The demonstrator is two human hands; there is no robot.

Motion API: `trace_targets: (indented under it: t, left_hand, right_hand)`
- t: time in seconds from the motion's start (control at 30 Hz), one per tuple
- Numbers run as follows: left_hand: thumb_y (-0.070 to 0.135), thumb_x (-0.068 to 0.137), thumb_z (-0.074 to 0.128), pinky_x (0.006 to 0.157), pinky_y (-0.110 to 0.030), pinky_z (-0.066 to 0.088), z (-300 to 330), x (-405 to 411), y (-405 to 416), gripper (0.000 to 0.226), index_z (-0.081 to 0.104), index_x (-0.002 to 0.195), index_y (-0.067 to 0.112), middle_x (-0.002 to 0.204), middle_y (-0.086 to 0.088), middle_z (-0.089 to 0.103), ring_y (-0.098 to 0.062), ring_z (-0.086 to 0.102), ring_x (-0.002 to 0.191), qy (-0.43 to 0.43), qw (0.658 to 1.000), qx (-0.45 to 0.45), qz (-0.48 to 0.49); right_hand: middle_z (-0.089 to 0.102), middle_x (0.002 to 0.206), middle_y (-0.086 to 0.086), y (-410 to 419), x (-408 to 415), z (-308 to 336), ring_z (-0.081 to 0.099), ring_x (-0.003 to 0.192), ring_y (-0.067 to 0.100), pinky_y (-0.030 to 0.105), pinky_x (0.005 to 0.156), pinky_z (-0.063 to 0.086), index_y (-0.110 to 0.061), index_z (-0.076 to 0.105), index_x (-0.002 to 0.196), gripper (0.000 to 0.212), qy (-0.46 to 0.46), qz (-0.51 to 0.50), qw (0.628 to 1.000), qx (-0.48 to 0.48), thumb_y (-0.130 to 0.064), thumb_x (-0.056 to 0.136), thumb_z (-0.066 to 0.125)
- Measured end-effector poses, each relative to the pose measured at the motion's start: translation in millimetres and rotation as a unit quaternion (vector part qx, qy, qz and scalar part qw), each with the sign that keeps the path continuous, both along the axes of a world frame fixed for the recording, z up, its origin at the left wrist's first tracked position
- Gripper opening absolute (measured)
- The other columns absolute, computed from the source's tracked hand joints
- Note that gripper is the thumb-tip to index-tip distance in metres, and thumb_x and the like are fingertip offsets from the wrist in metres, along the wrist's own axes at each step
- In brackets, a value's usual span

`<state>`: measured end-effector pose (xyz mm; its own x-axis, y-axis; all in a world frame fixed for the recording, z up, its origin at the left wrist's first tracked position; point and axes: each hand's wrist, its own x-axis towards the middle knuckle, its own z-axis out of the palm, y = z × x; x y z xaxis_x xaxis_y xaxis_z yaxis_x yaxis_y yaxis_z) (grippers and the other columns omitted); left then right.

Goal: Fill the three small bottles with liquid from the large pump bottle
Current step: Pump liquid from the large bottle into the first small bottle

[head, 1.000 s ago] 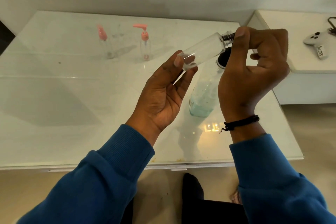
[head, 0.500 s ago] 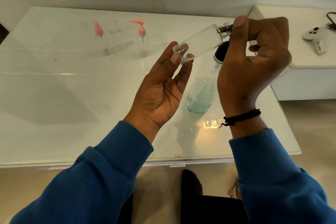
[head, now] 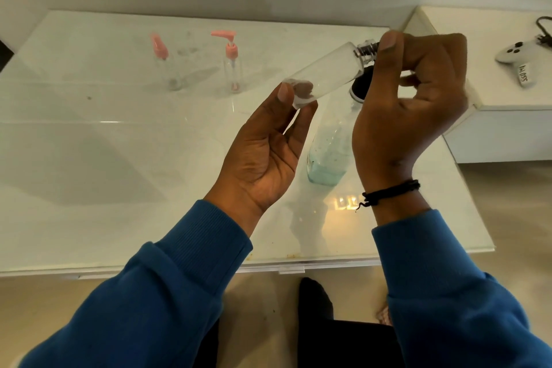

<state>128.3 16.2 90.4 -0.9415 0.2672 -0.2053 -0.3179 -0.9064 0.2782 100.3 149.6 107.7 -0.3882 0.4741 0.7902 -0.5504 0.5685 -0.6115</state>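
Item: small clear bottle (head: 324,73), tilted in mid-air, looks empty. My left hand (head: 265,152) pinches its base between thumb and fingertips; my right hand (head: 409,104) curls round its neck end — cap coming off, I judge. Large pump bottle (head: 328,152) stands just behind. Two pink-topped bottles (head: 234,66) far left, seemingly unfilled — all three remain.

the left hand (head: 268,146) has slid along the small clear bottle (head: 324,75) toward its base, thumb tip now at the bottom edge. the bottle has tipped a little flatter, and the right hand (head: 415,98) at its neck has barely shifted.
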Motion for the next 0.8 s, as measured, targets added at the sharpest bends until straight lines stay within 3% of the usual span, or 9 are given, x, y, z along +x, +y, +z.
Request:
trace_targets:
  t: [0.3,0.47,0.67,0.8]
  left_hand:
    - [0.014,0.062,0.08,0.066,-0.023,0.059,1.6,0.1,1.5,0.058,0.066,0.116,0.001,0.11,-0.015,0.071,-0.022,0.072,0.092,-0.02,1.0,-0.011,-0.001]
    - [0.016,0.062,0.08,0.067,-0.024,0.06,-0.4,0.5,1.1,0.061,0.066,0.119,0.001,0.112,-0.015,0.071,-0.021,0.072,0.092,-0.03,0.999,-0.01,-0.001]
    - [0.017,0.066,0.076,0.065,-0.023,0.06,2.2,1.0,2.6,0.053,0.066,0.116,0.001,0.109,-0.016,0.072,-0.021,0.073,0.086,-0.027,1.0,-0.01,-0.007]
    - [0.018,0.068,0.074,0.064,-0.024,0.06,1.7,1.8,2.2,0.049,0.067,0.114,0.001,0.107,-0.016,0.072,-0.021,0.073,0.086,-0.03,0.999,-0.009,-0.007]
  right_hand:
    - [0.059,0.068,0.014,1.6,-2.7,5.1,0.049,0.073,0.009,0.024,0.064,0.04,0.0,0.063,0.067,0.029,-0.007,-0.016,1.0,0.004,-0.007,0.095,0.066]
    - [0.058,0.071,0.009,-1.7,0.9,-1.7,0.046,0.077,-0.002,0.017,0.068,0.038,-0.001,0.065,0.071,0.025,0.0,-0.002,1.0,0.004,-0.001,0.095,0.065]
    - [0.056,0.069,0.01,0.5,-1.8,5.1,0.047,0.072,0.005,0.018,0.065,0.038,-0.001,0.063,0.068,0.027,0.0,-0.008,1.0,0.004,-0.005,0.095,0.066]
    - [0.054,0.072,0.006,-1.0,-0.9,1.6,0.046,0.074,0.0,0.019,0.064,0.04,0.0,0.064,0.069,0.026,0.007,-0.004,1.0,0.005,-0.002,0.095,0.065]
